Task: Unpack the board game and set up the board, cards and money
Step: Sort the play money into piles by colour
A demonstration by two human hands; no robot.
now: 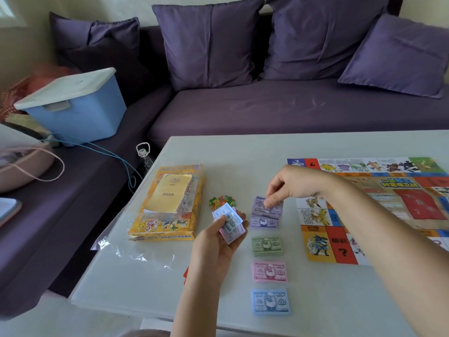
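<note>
Head view: your left grip (218,242) curls round a wad of notes (229,221); at its 2 o'clock, your right grip (288,183) pinches a purple note (259,204) atop the purple pile (264,222).

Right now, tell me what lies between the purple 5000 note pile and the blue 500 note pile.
Head view: between the purple pile and the blue pile lie two piles, the green notes then the pink 1000 notes.

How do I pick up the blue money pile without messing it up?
Come from above and pinch the blue pile by its two short ends. It lies flat, and the table is bare on both those sides, while the pink pile sits close behind.
</note>
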